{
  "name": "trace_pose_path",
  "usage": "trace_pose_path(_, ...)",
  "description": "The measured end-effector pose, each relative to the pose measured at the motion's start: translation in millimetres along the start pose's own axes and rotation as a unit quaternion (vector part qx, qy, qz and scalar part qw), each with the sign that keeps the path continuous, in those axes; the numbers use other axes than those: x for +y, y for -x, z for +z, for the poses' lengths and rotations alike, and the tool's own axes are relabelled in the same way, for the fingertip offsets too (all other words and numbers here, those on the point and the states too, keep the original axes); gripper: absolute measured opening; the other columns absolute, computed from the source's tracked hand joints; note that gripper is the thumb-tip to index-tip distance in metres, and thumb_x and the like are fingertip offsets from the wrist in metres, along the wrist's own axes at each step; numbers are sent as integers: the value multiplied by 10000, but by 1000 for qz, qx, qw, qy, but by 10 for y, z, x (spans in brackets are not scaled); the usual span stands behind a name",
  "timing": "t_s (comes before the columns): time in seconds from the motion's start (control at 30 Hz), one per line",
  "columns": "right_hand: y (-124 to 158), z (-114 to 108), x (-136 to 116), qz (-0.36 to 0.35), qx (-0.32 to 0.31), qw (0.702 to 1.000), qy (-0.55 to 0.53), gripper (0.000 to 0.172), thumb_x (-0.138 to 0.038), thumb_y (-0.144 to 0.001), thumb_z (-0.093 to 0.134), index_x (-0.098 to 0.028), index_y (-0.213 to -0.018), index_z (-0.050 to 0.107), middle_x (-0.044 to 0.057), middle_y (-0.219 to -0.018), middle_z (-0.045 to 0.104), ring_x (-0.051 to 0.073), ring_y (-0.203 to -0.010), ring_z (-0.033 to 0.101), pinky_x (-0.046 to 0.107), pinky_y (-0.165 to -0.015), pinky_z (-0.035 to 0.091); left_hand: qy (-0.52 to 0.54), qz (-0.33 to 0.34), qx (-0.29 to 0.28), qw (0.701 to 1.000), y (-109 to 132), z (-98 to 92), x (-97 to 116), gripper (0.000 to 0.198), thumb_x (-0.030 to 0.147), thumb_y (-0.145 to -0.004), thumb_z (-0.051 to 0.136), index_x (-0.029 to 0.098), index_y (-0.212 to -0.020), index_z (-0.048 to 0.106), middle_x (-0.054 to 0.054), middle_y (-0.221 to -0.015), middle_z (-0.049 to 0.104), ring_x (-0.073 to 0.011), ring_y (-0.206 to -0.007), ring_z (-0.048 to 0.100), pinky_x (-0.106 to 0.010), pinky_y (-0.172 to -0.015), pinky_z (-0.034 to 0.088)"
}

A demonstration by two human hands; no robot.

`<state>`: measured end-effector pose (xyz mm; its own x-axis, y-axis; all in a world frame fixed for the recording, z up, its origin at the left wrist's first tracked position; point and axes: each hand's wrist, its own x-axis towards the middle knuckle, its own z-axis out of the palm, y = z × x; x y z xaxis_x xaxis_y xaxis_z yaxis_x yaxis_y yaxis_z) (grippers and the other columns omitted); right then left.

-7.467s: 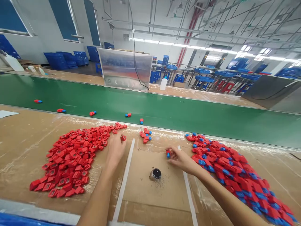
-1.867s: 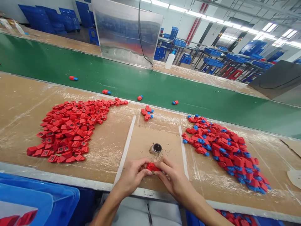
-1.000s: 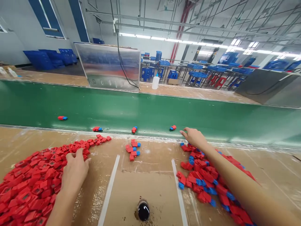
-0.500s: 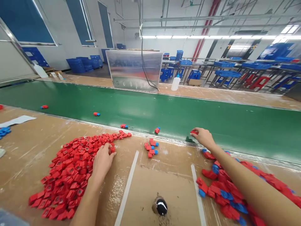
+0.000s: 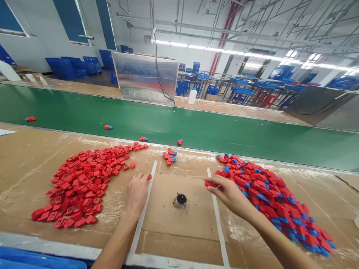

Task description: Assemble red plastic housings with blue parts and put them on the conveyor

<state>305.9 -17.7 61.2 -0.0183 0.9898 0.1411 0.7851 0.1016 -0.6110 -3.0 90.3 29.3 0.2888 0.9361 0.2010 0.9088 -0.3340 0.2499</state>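
My left hand lies beside a white strip, its fingertips at a small red plastic part. To its left spreads a heap of red parts. My right hand pinches a red part at the near edge of a heap of red parts with blue ends. Between my hands, a small round black-topped tin stands on a cardboard sheet. A small cluster of red-and-blue parts lies beyond the sheet.
A green conveyor belt runs behind the bench and carries several red-and-blue parts. Beyond it stand a metal screen and a white bottle. Blue crates lie along the bench's near edge.
My right hand has come back from the belt edge to the near side of the blue-ended heap. My left hand has moved right, off the red heap, to the white strip.
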Motion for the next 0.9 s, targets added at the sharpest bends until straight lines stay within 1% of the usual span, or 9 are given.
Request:
trace_pose_path(0.07,132,93,-35,9,-8,1000,-10,278,-341,-898,522,-204,-1074,686,85,-1004,695,214,-898,648,346,-817,504,-11,1,-4,1000,143,75,122,375,94,-901,386,172,-1146,659,-128,-1108,681,-275,-984,610,-379,-829,481)
trace_pose_path(0.13,212,151,-38,25,-10,1000,-11,279,-343,-900,524,-196,-1075,683,89,-1008,688,219,-895,643,360,-820,503,-32,8,-2,999,260,113,199,428,63,-899,360,160,-1239,603,-148,-1247,617,-289,-1067,569,-402,-870,467)
trace_pose_path(0.2,255,175,-53,31,-10,999,-12,279,-336,-904,520,-195,-1087,676,89,-1010,677,219,-885,638,369,-805,506,-56,22,3,998,348,119,248,418,120,-921,378,139,-1302,547,-170,-1369,522,-314,-1139,520,-429,-900,452)
trace_pose_path(0.27,276,181,-108,20,-16,1000,-16,277,-314,-916,507,-202,-1111,668,86,-1007,661,216,-884,628,373,-800,503,-64,36,4,997,403,110,291,408,230,-941,408,140,-1321,528,-178,-1404,480,-335,-1146,501,-450,-892,448)
trace_pose_path(0.33,284,185,-197,2,-31,999,-18,279,-275,-929,484,-213,-1136,660,79,-990,645,210,-885,619,372,-801,497,-47,35,3,998,425,103,332,380,306,-947,417,191,-1273,574,-156,-1356,524,-331,-1108,510,-451,-865,450)
trace_pose_path(0.4,285,201,-296,-18,-46,999,-16,289,-233,-936,463,-225,-1153,654,73,-967,635,206,-886,613,369,-806,491,-24,27,7,999,423,106,363,323,322,-949,420,245,-1165,647,-119,-1275,584,-317,-1074,516,-440,-848,447)
trace_pose_path(0.53,264,268,-435,-44,-57,997,-11,286,-200,-925,488,-238,-1175,621,69,-1011,645,194,-863,619,349,-779,496,31,41,16,999,426,126,369,277,302,-945,442,245,-1028,700,-86,-1164,639,-297,-1054,516,-417,-861,443)
trace_pose_path(0.73,223,357,-498,-51,-47,998,-1,181,-193,-894,556,-214,-1068,602,54,-997,668,164,-726,618,313,-686,507,80,116,-22,990,629,163,351,219,220,-933,473,233,-1011,678,-73,-1076,662,-246,-968,575,-351,-819,470)
trace_pose_path(0.9,216,392,-507,-74,-33,997,17,157,-225,-917,535,-219,-1058,604,63,-995,666,191,-826,638,323,-728,509,149,144,-27,978,780,223,323,227,175,-920,484,246,-1040,664,-67,-1044,675,-245,-969,594,-370,-825,480)
